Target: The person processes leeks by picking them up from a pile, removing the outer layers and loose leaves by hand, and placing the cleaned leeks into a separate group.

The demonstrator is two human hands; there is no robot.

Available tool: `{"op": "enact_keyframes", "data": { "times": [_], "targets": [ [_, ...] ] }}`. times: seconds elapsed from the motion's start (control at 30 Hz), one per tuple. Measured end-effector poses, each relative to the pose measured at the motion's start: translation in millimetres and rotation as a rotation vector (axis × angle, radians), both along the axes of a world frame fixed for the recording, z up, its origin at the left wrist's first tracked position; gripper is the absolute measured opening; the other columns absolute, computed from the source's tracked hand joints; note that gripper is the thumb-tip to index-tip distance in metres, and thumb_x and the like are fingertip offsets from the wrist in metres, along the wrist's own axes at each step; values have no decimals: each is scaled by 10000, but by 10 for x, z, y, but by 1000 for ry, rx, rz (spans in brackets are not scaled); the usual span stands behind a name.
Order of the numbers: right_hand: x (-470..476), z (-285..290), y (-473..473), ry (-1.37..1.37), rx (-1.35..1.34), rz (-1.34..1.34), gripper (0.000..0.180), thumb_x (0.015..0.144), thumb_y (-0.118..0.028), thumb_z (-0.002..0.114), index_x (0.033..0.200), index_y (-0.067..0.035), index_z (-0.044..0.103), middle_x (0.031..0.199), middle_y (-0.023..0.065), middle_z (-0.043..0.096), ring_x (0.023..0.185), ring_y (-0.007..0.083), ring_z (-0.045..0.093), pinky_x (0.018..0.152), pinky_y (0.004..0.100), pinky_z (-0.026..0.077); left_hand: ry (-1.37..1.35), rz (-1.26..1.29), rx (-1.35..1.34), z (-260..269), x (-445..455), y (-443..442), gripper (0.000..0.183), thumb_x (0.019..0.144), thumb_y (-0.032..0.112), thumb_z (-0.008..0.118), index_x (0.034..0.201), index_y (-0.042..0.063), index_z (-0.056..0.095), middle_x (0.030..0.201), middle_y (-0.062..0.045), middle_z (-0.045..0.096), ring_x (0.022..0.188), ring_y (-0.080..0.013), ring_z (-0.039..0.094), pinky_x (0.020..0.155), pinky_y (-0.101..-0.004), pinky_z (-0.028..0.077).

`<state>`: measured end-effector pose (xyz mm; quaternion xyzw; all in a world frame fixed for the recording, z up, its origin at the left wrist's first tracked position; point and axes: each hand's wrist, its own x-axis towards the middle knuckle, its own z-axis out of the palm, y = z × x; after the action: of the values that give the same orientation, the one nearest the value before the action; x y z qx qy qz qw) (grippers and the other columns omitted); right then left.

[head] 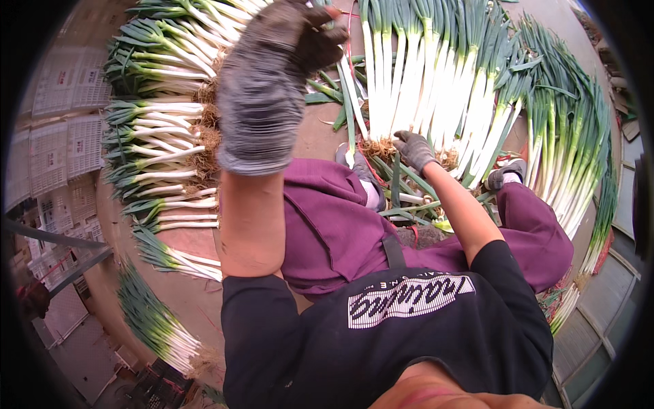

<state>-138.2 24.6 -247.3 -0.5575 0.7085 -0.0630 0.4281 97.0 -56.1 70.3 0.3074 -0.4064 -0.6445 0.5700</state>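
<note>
My left hand (pixel 301 66), in a dark, dirty knit glove, is raised close to the camera and blurred. Its fingers curl near a thin red string (pixel 350 30); whether they hold it is hidden. Below and beyond my feet lies a wide row of large green onions (pixel 409 87), white stalks and roots towards me, green leaves away. My right hand (pixel 415 149), also gloved, touches the root ends of this row. One or two separate stalks (pixel 352 102) lie at the row's left side. Trimmed green leaves (pixel 409 204) litter the floor between my shoes.
Bundles of green onions (pixel 163 138) line the left, roots towards me. Another bunch (pixel 158 322) lies lower left. More onions (pixel 562 138) spread at the right. White plastic crates (pixel 66 153) are stacked along the left edge. Framed panels (pixel 608 312) stand at the lower right.
</note>
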Motion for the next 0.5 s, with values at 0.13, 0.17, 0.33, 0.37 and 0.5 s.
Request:
{"op": "enact_keyframes", "data": {
  "times": [0.13, 0.17, 0.33, 0.37, 0.5],
  "targets": [
    [534, 124, -442, 284, 40, 52, 600, 787, -381, 573, 1247, -43, 390, 1002, 195, 597, 923, 331, 580, 803, 399, 453, 24, -89, 301, -472, 19, -144, 313, 866, 260, 539, 1088, 39, 518, 930, -97, 614, 768, -187, 623, 642, -299, 530],
    [626, 33, -491, 298, 133, 67, 678, 759, -377, 606, 1270, -24, 335, 974, 205, 598, 912, 328, 586, 786, 409, 461, 48, -107, 323, -470, -7, -182, 309, 866, 253, 539, 1086, 37, 517, 920, -99, 613, 743, -185, 621, 639, -294, 528],
    [612, -174, -475, 207, 106, -101, 646, 715, -255, 652, 1219, 52, 388, 1022, 221, 579, 982, 313, 566, 821, 378, 451, -74, 42, 355, -572, -47, -384, 279, 858, 209, 548, 1062, 20, 523, 887, -128, 620, 704, -196, 621, 617, -305, 528],
    [546, -101, -465, 123, 104, -147, 618, 707, -259, 658, 1189, 53, 431, 1008, 219, 587, 984, 311, 564, 827, 365, 449, -40, 54, 377, -593, -37, -413, 281, 857, 204, 552, 1059, 12, 514, 881, -142, 618, 683, -198, 621, 596, -298, 532],
    [-48, -145, -147, -1149, 126, -519, 371, 711, -154, 612, 1018, 32, 520, 781, 102, 586, 684, 154, 558, 619, 261, 446, -117, 22, 357, -685, -135, -414, 252, 851, 210, 561, 1022, 26, 543, 836, -85, 611, 691, -165, 608, 625, -275, 521]
  ]
}}
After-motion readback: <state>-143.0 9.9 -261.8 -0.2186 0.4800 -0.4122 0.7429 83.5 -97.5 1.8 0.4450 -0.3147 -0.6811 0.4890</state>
